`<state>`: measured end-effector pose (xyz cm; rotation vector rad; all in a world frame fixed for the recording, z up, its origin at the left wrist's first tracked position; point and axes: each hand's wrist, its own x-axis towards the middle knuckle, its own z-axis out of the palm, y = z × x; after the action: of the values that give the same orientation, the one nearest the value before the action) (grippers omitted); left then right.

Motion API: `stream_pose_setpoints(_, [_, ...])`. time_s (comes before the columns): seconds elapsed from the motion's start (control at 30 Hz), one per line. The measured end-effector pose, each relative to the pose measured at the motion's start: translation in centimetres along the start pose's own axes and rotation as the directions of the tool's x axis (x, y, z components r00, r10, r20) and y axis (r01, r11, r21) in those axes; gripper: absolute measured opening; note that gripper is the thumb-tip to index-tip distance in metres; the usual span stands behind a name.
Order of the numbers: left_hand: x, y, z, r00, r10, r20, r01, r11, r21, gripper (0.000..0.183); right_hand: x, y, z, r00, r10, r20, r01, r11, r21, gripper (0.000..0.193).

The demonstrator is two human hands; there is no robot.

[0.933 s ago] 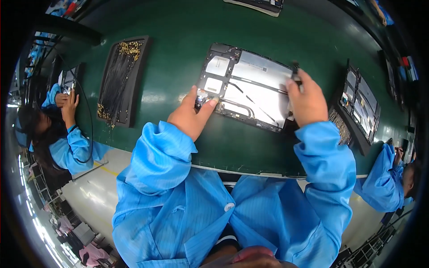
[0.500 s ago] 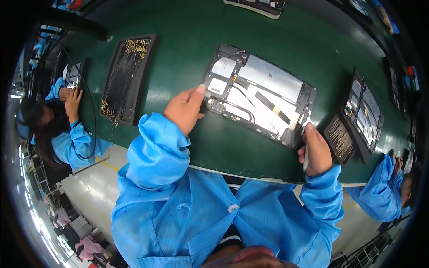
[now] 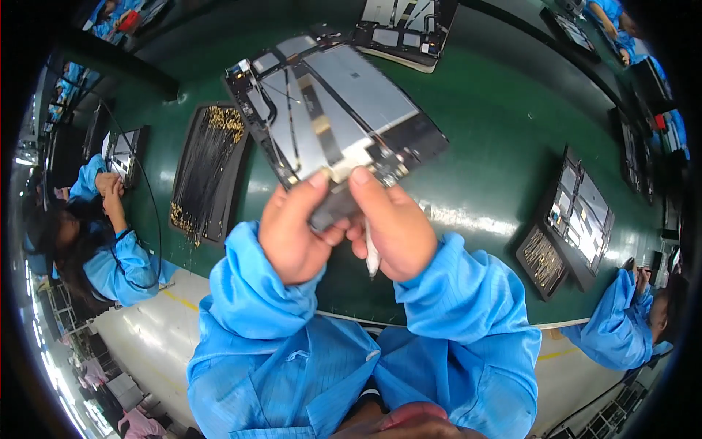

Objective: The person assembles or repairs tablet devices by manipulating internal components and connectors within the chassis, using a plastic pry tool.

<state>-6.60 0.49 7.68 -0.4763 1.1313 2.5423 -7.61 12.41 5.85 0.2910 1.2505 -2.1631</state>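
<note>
An opened tablet (image 3: 351, 91) with its silver battery, flat ribbon strip and thin black cables exposed is tilted up above the green table. My left hand (image 3: 292, 230) grips its near edge, thumb on top and fingers curled underneath. Beside it, my right hand (image 3: 398, 230) pinches the same edge, its thumb next to a pale connector area. A slim white pen-like tool (image 3: 372, 252) is tucked in the right hand too, pointing down toward me. The fingers beneath the tablet are partly hidden.
Left of me a black tray (image 3: 208, 172) holds many thin black cables with gold ends. At right, another opened tablet (image 3: 583, 212) leans by a small tray (image 3: 541, 260) of gold-coloured parts. A further tablet (image 3: 402, 36) lies at the far side. Co-workers sit on both sides.
The tablet has been turned and lifted from the table, moving left and tilting. Both hands have come together at its near edge; before, they held opposite ends.
</note>
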Motion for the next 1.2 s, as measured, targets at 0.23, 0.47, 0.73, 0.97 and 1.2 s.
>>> stream_pose_setpoints(0.23, [10.1,6.7,-6.1,0.999,0.034,0.016,-0.031,0.984,-0.174,0.019,-2.9,1.2,-5.5,0.959,0.135,-0.251,-0.199,0.948,-0.247,0.056])
stream_pose_setpoints(0.47, [20.9,1.5,-1.6,0.994,0.047,-0.096,-0.036,0.992,0.12,0.094,-4.7,3.7,-8.7,0.912,0.337,-0.233,-0.343,0.939,0.013,0.041])
stream_pose_setpoints(0.73, [27.2,0.9,1.8,0.91,0.21,-0.359,-0.228,0.974,-0.009,0.049,-5.3,4.3,-10.9,0.958,0.284,0.028,-0.283,0.933,0.22,0.038])
stream_pose_setpoints(0.97, [26.6,0.2,2.6,0.884,0.278,-0.376,-0.193,0.949,0.248,0.031,-5.4,4.4,-10.6,0.959,0.282,0.013,-0.28,0.948,0.149,0.036])
stream_pose_setpoints(1.2, [13.4,1.2,2.7,0.615,0.783,-0.096,-0.482,0.47,0.739,0.017,-5.5,5.5,-9.7,0.967,0.199,0.16,-0.199,0.98,-0.011,0.048])
